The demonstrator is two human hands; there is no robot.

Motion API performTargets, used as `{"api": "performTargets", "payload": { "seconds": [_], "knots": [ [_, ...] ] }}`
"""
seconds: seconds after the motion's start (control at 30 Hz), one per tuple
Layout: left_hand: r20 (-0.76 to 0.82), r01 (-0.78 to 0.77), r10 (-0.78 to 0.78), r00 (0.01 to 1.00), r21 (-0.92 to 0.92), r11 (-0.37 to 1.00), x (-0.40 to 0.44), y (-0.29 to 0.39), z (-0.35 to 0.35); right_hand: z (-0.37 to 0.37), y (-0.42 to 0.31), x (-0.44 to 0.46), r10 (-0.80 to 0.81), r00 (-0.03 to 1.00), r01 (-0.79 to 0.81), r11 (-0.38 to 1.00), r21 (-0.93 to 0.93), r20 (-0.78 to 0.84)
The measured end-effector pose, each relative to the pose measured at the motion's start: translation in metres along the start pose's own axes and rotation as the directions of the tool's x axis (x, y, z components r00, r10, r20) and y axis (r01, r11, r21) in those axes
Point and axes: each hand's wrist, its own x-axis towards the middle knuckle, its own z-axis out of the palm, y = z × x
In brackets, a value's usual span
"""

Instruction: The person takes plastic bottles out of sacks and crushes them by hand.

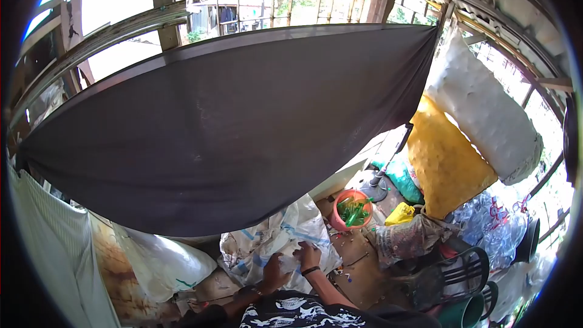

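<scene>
A crumpled white woven sack [243,254] with blue stripes lies in front of me, below the middle of the head view. My left hand [274,275] is at its near side, the fingers bent and closed on the sack material. To the right, my right hand [308,256] also grips the sack, its fingers curled over the white fabric. A dark band circles my right wrist. The sack's contents and the undersides of my fingers are hidden.
A dark cloth [243,127] hangs across the view ahead. Right of the sack stand a pink bucket [340,222] with green bottles, an umbrella-stand-like round base [371,187], a yellow sack [449,158], clear plastic bottles [495,228] and a dark plastic chair [452,276]. Another white sack [161,261] lies left.
</scene>
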Motion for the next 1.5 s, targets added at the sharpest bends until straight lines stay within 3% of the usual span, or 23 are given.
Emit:
{"api": "performTargets", "payload": {
  "seconds": [0.07,0.13,0.27,0.4,0.43,0.47,0.57,0.7,0.77,0.83,0.9,0.93,1.0,1.1,1.13,1.2,1.23,1.27,1.3,1.33,1.37,1.47,1.5],
  "knots": [
    [0.105,0.229,-0.217,0.971,-0.126,0.965,0.006,0.008,0.001,0.002,-0.010,-0.007,-0.053,0.995,0.054,0.999,-0.007,0.081],
    [0.146,0.257,-0.240,0.960,-0.117,0.959,0.011,0.007,-0.002,0.004,-0.009,0.000,-0.156,0.960,0.168,0.985,-0.030,0.232],
    [0.311,0.360,-0.318,0.896,-0.088,0.929,0.007,-0.009,-0.004,0.013,-0.013,-0.011,-0.109,0.947,0.057,0.982,0.178,0.301],
    [0.301,0.243,-0.154,0.941,-0.287,0.927,-0.006,-0.044,0.000,0.025,-0.015,-0.011,-0.058,0.827,0.021,0.997,0.072,0.560],
    [0.509,0.490,-0.267,0.818,-0.374,0.787,0.008,-0.013,-0.031,0.030,-0.017,-0.010,-0.055,0.751,0.054,0.998,0.021,0.658],
    [0.701,0.709,-0.312,0.641,-0.386,0.591,0.016,0.003,-0.051,0.040,-0.025,-0.020,-0.002,0.755,-0.090,0.990,0.106,0.656],
    [0.798,0.780,-0.205,0.567,-0.439,0.445,0.017,-0.022,-0.067,0.060,-0.031,-0.031,-0.099,0.719,0.044,0.994,0.098,0.688],
    [0.644,0.549,-0.183,0.743,-0.429,0.717,0.024,-0.047,-0.092,0.088,-0.016,-0.029,0.023,0.801,-0.163,0.970,0.181,0.599],
    [0.785,0.743,-0.102,0.611,-0.526,0.414,0.014,-0.053,-0.113,0.100,0.000,-0.031,0.025,0.738,-0.223,0.952,0.209,0.675],
    [0.804,0.700,0.027,0.594,-0.533,0.476,-0.009,-0.116,-0.100,0.116,0.009,-0.050,0.042,0.699,-0.155,0.983,0.094,0.714],
    [0.853,0.835,-0.060,0.518,-0.489,0.251,-0.024,-0.132,-0.111,0.133,0.032,-0.052,0.120,0.720,-0.210,0.976,0.050,0.684],
    [0.843,0.829,-0.060,0.535,-0.510,0.230,-0.024,-0.125,-0.126,0.142,0.045,-0.053,0.156,0.792,-0.241,0.968,0.068,0.590],
    [0.606,0.574,-0.269,0.748,-0.390,0.720,-0.017,-0.099,-0.175,0.154,0.071,-0.053,0.209,0.842,-0.272,0.961,0.056,0.497],
    [0.335,0.439,-0.344,0.877,-0.267,0.858,-0.047,-0.171,-0.178,0.171,0.101,-0.058,0.144,0.797,-0.171,0.985,-0.010,0.586],
    [0.273,0.457,-0.382,0.883,-0.313,0.832,-0.065,-0.187,-0.185,0.175,0.109,-0.061,-0.028,0.723,0.207,0.962,-0.178,0.690],
    [0.137,0.424,-0.407,0.903,-0.430,0.797,-0.086,-0.184,-0.223,0.182,0.133,-0.062,0.148,0.619,0.171,0.933,-0.316,0.771],
    [0.036,0.358,-0.405,0.914,-0.543,0.759,-0.101,-0.181,-0.242,0.187,0.141,-0.064,0.188,0.487,0.229,0.915,-0.333,0.853],
    [0.189,0.482,-0.457,0.869,-0.528,0.699,-0.114,-0.190,-0.260,0.196,0.157,-0.062,0.351,0.526,-0.262,0.933,-0.245,0.774],
    [0.321,0.574,-0.487,0.812,-0.588,0.570,-0.131,-0.204,-0.270,0.209,0.162,-0.073,0.405,0.499,-0.349,0.903,-0.251,0.766],
    [0.416,0.636,-0.504,0.757,-0.645,0.423,-0.155,-0.226,-0.271,0.218,0.175,-0.081,0.325,0.420,-0.049,0.940,-0.337,0.847],
    [0.347,0.607,-0.533,0.772,-0.652,0.454,-0.166,-0.215,-0.293,0.227,0.188,-0.089,0.240,0.333,0.264,0.905,-0.334,0.912],
    [0.404,0.554,-0.505,0.763,-0.810,0.189,-0.204,-0.218,-0.338,0.298,0.170,-0.165,0.318,0.254,0.108,0.929,-0.353,0.914],
    [0.432,0.423,-0.535,0.726,-0.894,-0.148,-0.212,-0.220,-0.347,0.312,0.176,-0.174,0.458,0.274,0.010,0.878,-0.479,0.845]
  ]
}}
